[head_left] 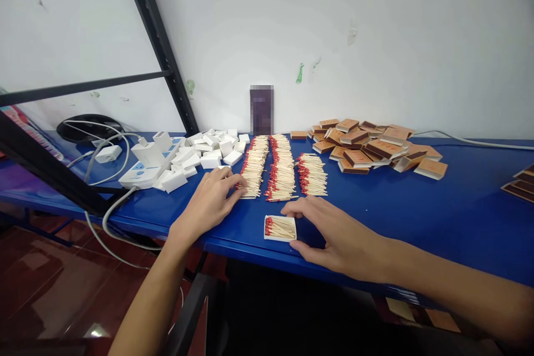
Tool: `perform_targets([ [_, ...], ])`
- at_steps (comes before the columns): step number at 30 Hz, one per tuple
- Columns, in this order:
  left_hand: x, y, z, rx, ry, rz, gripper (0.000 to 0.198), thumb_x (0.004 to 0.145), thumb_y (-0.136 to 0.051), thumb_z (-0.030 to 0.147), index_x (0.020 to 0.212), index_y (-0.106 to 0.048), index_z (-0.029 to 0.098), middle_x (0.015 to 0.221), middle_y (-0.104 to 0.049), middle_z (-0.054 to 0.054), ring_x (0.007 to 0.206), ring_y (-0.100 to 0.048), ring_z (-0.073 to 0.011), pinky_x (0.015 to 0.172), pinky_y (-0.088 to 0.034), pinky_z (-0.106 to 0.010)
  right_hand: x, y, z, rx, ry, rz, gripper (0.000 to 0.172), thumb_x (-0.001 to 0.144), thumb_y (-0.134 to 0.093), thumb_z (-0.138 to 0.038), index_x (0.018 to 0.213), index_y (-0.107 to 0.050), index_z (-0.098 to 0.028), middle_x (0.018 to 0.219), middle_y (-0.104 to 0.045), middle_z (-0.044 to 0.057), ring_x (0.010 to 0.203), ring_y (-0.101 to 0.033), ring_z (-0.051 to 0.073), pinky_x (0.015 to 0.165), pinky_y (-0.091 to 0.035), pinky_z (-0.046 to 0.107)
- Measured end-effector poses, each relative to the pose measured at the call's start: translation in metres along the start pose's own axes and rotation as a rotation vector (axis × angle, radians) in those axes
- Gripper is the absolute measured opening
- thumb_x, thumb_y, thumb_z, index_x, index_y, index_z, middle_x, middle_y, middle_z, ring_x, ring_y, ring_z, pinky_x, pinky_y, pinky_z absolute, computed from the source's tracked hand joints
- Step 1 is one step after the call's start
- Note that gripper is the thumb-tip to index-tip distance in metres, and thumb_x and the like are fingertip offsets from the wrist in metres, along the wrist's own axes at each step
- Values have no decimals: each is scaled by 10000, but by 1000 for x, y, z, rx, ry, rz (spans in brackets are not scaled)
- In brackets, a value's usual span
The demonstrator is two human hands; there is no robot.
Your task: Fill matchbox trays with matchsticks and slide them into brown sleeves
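My left hand [214, 196] is at the near end of the left row of matches [255, 167], thumb and forefinger closed on the red heads there. How many matches they pinch is hidden. Thumb and fingers of my right hand [329, 233] hold the right end of a white matchbox tray [272, 238] lying near the table's front edge. Inside it are several matches [280, 227], red heads to the left. A middle row of matches [280, 164] and a shorter right row [314, 175] lie beyond the tray.
White matchbox trays [211, 150] are heaped at the left, beside a power strip [139, 175] with plugs and cables. Brown matchbox sleeves [367, 147] form a pile at the right on the blue table [417, 206]. A black metal frame [161, 39] stands at the left.
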State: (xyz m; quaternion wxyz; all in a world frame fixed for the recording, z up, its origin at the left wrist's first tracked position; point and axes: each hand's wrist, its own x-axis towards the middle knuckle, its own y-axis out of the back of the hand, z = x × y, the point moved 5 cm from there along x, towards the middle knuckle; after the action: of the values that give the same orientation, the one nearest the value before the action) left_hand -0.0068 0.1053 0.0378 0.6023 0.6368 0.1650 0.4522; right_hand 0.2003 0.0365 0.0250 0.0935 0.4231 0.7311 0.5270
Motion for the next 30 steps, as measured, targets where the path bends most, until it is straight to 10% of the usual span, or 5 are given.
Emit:
perform_targets([
  [13,-6,3,4,30,-15,50,119,996,-486,261,988,-585,195,942,-549,-39,891,-507,-204,800,-384,-346,-1,-2,1,-1,27,9,361,880,-606,-230,1224,-501,-203,1194,-641,112,1100,-602,256,907,-523,422],
  [30,-16,-6,74,-300,-117,-90,116,1001,-467,256,949,-562,212,1009,-532,-48,985,-488,-211,894,-406,-373,-2,-2,3,23,30,48,595,862,-613,-221,1404,-369,-248,1063,-643,64,950,-620,236,848,-530,414],
])
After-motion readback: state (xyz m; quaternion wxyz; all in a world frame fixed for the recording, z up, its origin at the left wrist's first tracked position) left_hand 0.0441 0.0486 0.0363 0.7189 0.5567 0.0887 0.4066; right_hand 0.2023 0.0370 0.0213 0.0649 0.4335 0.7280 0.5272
